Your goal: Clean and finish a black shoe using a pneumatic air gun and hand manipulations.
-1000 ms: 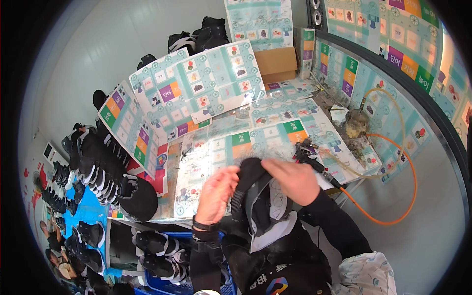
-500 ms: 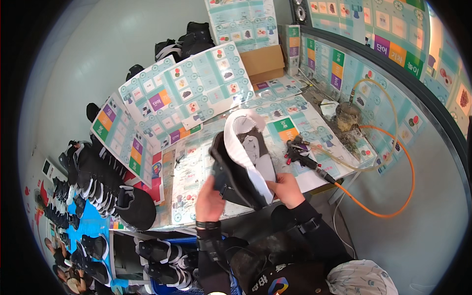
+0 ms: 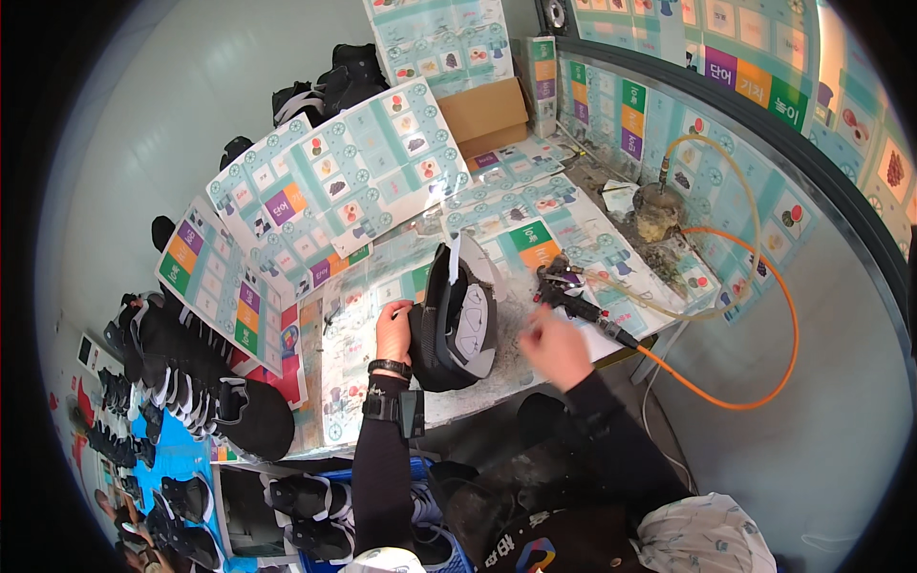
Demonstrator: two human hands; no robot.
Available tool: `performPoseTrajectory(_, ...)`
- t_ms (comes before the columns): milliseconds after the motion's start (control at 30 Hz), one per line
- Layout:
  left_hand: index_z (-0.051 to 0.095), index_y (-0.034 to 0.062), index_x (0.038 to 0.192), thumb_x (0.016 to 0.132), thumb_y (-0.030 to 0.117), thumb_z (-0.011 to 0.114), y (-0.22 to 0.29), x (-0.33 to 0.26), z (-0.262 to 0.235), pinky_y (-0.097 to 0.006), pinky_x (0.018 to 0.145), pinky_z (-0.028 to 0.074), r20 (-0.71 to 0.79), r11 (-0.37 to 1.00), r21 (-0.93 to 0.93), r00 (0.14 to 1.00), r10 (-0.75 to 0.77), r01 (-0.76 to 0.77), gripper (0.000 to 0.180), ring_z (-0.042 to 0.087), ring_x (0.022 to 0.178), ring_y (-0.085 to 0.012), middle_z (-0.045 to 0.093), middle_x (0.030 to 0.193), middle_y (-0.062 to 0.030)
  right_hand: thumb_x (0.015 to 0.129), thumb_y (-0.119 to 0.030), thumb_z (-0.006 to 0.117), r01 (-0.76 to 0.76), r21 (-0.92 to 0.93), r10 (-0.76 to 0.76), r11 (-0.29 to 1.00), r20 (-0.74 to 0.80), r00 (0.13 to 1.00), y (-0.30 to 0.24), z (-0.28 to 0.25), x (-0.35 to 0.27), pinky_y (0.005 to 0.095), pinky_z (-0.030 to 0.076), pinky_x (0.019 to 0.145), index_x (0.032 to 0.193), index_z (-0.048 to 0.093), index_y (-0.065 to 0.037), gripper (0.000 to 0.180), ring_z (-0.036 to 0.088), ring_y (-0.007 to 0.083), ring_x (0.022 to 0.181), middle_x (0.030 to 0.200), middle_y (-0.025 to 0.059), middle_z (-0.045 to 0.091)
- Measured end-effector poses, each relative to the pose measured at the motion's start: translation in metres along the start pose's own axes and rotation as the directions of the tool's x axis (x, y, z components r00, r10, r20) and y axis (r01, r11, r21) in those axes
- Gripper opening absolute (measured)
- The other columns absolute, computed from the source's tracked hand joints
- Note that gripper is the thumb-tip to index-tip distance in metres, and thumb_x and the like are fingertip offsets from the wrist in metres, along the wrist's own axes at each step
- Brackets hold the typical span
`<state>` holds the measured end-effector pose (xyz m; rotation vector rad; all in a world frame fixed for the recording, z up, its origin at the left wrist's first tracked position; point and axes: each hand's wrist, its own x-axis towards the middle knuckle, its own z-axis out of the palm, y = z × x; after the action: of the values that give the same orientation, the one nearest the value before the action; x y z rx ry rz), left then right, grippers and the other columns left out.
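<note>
A black shoe (image 3: 434, 349) with pale grey and white parts rests tilted at the front of the work table. A narrow white strip (image 3: 455, 260) sticks up from its far end. Closed at the shoe's left edge is my left hand (image 3: 393, 331), its fingertips partly hidden. My right hand (image 3: 556, 348) is off the shoe, to its right, smeared by motion so that its fingers are unclear. Just beyond that hand, a black spray gun (image 3: 565, 294) lies on the table, joined to an orange hose (image 3: 718, 406) and a pale yellowish tube (image 3: 718, 141).
Printed card panels (image 3: 349, 177) stand behind the shoe. A crusted pot (image 3: 659, 212) is at the back right. Black shoes (image 3: 250, 420) crowd the left side, and more lie in a blue crate (image 3: 447, 554) below the table. People are partly visible at the lower left.
My right hand has let go of the shoe and moved aside toward the spray gun. The shoe has been turned and set lower; its broad white curved part now shows only as a strip.
</note>
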<state>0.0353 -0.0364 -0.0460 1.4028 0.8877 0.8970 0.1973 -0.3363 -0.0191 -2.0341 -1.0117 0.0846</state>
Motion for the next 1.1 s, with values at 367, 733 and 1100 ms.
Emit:
performPoseTrajectory(367,0.077,-0.0028,0.112,0.099,0.006,0.061,0.031,0.032,0.036,-0.032,0.083,0.057,0.239,0.943,0.326,0.971,-0.012,-0.069,0.023,0.073,0.091,-0.0205,0.079,0.102,-0.0146,0.081,-0.017,0.074,0.207,-0.693,0.060,0.691,0.340,0.938,0.098,-0.007,0.106,0.0502,0.054,0.100,0.112,0.063,0.010,0.042,0.055,0.0459,0.120,0.119,0.0276,0.060)
performPoseTrajectory(733,0.076,-0.0049,0.116,0.102,0.005,0.059,0.030,0.033,0.034,-0.031,0.082,0.057,0.268,0.960,0.280,0.957,-0.108,0.030,0.025,0.073,0.091,-0.0193,0.079,0.104,-0.0147,0.079,-0.004,0.069,-0.414,0.423,0.104,0.806,0.588,0.802,-0.002,-0.084,0.027,0.0289,0.056,0.056,0.111,0.072,0.003,0.032,0.070,0.0112,0.072,0.083,0.0058,0.073)
performPoseTrajectory(1100,0.075,-0.0037,0.115,0.102,0.001,0.058,0.043,0.019,0.038,-0.032,0.082,0.057,0.257,0.961,0.274,0.962,-0.094,0.020,0.022,0.071,0.090,-0.0200,0.077,0.104,-0.0139,0.079,-0.015,0.070,0.008,0.199,-0.085,0.980,0.381,0.920,-0.004,-0.079,0.001,0.0479,0.049,0.071,0.098,0.067,0.000,0.024,0.060,0.0472,0.076,0.075,0.0242,0.060)
